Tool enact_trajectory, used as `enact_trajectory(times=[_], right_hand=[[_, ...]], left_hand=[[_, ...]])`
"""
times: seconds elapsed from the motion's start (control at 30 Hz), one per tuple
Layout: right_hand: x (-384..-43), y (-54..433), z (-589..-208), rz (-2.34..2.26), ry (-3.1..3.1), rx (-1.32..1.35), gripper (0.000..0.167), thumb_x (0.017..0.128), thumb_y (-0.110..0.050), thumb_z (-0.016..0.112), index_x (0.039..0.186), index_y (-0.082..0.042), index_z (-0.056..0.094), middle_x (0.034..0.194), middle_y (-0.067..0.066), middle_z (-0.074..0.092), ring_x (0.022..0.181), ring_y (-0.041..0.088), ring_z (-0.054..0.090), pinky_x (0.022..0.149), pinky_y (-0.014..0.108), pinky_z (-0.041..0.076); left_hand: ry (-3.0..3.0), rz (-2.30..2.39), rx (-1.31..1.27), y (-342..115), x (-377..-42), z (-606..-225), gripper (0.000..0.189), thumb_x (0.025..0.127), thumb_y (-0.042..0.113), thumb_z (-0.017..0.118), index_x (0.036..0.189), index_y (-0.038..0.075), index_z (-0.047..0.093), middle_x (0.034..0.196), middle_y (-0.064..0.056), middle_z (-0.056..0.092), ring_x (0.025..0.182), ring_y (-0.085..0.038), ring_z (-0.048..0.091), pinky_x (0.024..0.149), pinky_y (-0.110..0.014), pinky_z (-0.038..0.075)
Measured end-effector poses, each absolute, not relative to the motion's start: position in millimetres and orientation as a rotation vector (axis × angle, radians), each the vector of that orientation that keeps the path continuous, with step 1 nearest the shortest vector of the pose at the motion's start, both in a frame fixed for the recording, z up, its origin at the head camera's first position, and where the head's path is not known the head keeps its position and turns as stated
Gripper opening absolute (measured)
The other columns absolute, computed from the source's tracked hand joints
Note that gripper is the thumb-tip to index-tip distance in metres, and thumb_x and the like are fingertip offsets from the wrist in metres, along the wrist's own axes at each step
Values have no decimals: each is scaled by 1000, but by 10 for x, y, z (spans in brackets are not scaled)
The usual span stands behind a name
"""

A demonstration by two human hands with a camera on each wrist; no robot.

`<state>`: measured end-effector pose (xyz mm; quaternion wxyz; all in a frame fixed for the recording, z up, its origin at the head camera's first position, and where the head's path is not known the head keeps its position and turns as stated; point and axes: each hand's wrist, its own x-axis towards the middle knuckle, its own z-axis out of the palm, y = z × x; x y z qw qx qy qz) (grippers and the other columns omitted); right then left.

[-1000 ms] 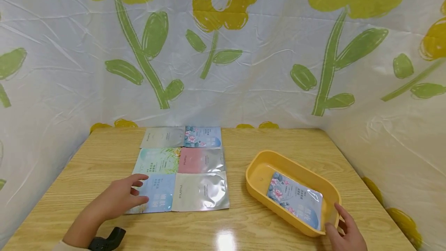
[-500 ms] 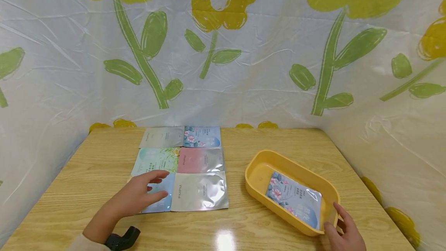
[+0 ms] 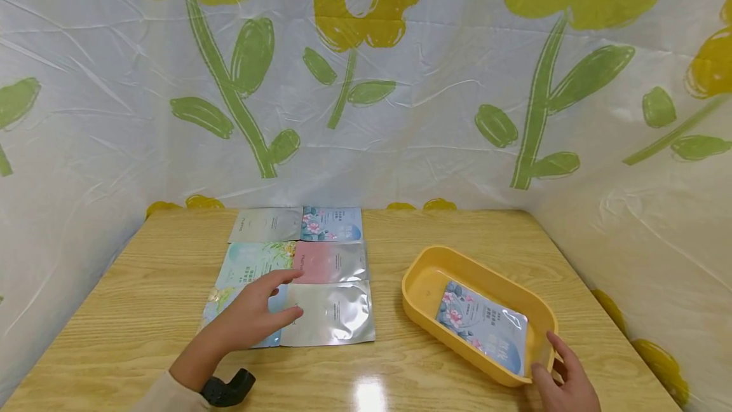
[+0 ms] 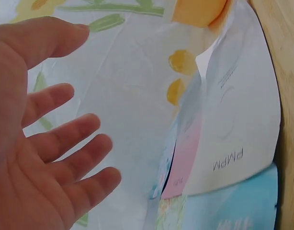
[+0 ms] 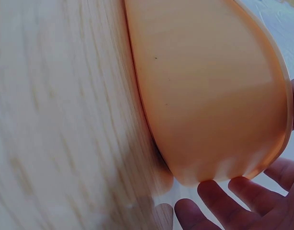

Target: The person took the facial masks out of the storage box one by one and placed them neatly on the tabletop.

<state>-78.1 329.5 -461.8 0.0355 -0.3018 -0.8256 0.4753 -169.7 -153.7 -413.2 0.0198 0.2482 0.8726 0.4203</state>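
My left hand [image 3: 251,313] hovers above the front-left packets with fingers spread and holds nothing. Below it lie a blue sheet-mask packet [image 3: 274,299], partly hidden by the hand, and a silver-grey PMPM packet [image 3: 337,313]. In the left wrist view, the same hand [image 4: 56,129] is apart from the PMPM packet [image 4: 233,124]. My right hand [image 3: 566,377] grips the near right end of a yellow plastic basket [image 3: 423,316]. The right wrist view shows its fingertips [image 5: 209,189] against the basket's outer wall. Inside the basket a blue floral packet [image 3: 486,326] lies flat.
Behind the front packets lie a green floral packet [image 3: 251,262], a pink-silver one [image 3: 332,261], a grey one [image 3: 269,224] and a blue floral one [image 3: 334,224], edge to edge. A flower-printed cloth [image 3: 429,145] surrounds the wooden table [image 3: 434,377].
My left hand has moved right across the front row, from the blue packet's left side towards the PMPM packet. The right hand, basket and packets have stayed in place.
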Motion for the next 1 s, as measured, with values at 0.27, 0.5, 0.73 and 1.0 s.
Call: enact_trajectory(times=[0.27, 0.5, 0.73, 1.0], right_hand=[[-793, 3337, -4641, 1459, -2576, -929, 77, 94, -18, 54, 159, -3, 17, 153, 34, 29, 131, 51, 39, 61, 12, 42], [-826, 3366, -4665, 1474, -2570, -962, 78, 92, -18, 55, 160, -5, 17, 150, 36, 32, 130, 50, 41, 62, 14, 44], [-829, 3333, -4656, 1482, -2562, -991, 79, 92, -18, 55, 160, -5, 17, 149, 37, 32, 129, 51, 41, 62, 16, 46], [-823, 3318, -4630, 1441, -2556, -1000, 78, 92, -18, 55, 160, -5, 19, 148, 38, 33, 129, 52, 42, 61, 17, 46]], left_hand=[[2701, 1386, 850, -1310, -1745, -4134, 60, 92, 24, 74, 145, 9, 50, 147, -7, 50, 136, -28, 44, 103, -56, 41], [2616, 1443, 962, -998, -1810, -4090, 61, 93, 26, 73, 146, 9, 49, 149, -6, 48, 137, -27, 42, 104, -55, 41], [2530, 1458, 1027, -714, -1838, -4068, 60, 95, 28, 70, 148, 9, 48, 151, -6, 46, 138, -26, 42, 107, -53, 38], [2496, 1424, 1054, -370, -1878, -4011, 60, 96, 31, 69, 150, 16, 46, 155, 1, 40, 141, -19, 38, 110, -49, 36]])
